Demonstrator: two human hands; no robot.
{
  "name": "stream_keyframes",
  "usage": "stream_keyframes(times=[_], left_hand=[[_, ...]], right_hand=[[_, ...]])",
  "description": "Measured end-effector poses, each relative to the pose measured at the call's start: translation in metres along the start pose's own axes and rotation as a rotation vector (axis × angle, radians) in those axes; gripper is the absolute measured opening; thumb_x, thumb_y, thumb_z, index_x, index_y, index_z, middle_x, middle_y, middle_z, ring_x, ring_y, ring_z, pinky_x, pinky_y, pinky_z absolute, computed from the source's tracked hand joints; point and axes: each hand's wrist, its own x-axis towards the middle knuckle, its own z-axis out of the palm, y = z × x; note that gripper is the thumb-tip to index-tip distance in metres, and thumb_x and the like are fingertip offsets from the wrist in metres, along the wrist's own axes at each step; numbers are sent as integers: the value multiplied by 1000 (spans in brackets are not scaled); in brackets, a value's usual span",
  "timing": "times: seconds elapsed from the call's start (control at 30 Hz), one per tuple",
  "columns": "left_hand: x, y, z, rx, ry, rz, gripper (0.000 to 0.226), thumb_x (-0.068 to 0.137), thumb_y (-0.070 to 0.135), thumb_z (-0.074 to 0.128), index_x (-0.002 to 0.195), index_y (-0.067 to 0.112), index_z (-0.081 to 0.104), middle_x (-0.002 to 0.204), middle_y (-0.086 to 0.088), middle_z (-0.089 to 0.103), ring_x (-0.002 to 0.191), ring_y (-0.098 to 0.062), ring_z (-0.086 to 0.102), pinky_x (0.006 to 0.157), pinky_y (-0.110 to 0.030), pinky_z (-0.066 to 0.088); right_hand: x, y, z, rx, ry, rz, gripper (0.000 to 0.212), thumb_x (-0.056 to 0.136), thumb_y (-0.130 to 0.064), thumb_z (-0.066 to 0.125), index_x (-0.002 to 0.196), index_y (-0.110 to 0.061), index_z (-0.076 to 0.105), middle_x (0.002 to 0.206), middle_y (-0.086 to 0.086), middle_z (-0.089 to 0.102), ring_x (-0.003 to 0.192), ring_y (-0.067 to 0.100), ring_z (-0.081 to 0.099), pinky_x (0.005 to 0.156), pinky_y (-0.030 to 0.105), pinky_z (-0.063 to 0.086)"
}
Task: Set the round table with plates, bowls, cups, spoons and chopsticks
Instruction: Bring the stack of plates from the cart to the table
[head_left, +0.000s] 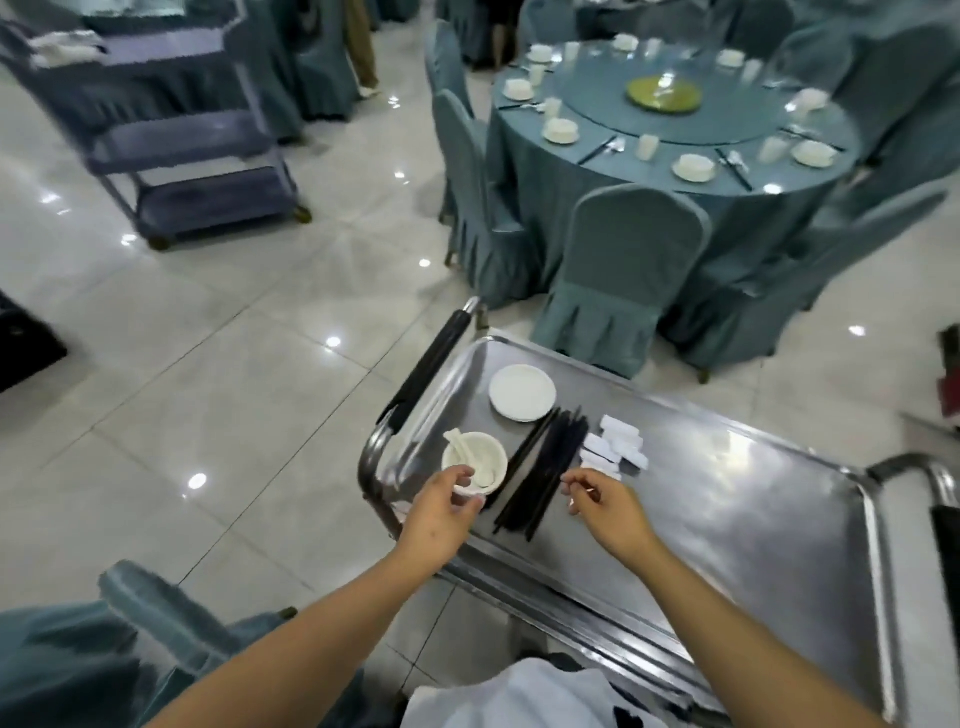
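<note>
Head view looks down on a steel cart at about 5 o'clock. The left hand curls its fingers round the near rim of a white bowl holding white spoons, at the cart's 9 o'clock end. Just beside it lies a bundle of black chopsticks, and the right hand pinches something thin at their near end; what exactly, the blur hides. A stack of white plates sits at 12 o'clock from the bowl. The round table, already laid with settings, stands well apart at 1 o'clock.
</note>
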Motion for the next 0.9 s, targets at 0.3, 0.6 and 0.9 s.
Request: stream_keyframes(times=[0.3, 0.6, 0.9], left_hand=[[45, 32, 57, 35, -90, 47, 37, 91, 34, 67, 126, 25, 57, 109, 19, 57, 86, 2, 62, 68, -3, 44], [94, 48, 75, 86, -56, -58, 34, 93, 36, 63, 125, 27, 56, 110, 16, 61, 88, 3, 60, 71, -7, 39], [208, 61, 85, -31, 152, -428, 34, 94, 26, 59, 121, 8, 65, 111, -11, 69, 104, -30, 64, 92, -36, 51]], right_hand=[[23, 27, -35, 67, 25, 107, 19, 96, -5, 52, 103, -11, 69, 95, 7, 70, 70, 16, 64, 57, 8, 44], [70, 35, -39, 49, -41, 125, 20, 96, -9, 53, 95, -22, 68, 95, 5, 71, 76, 21, 68, 79, 29, 56], [131, 58, -46, 46, -71, 158, 22, 95, -18, 56, 92, -36, 68, 91, -6, 71, 75, 12, 69, 76, 22, 53]])
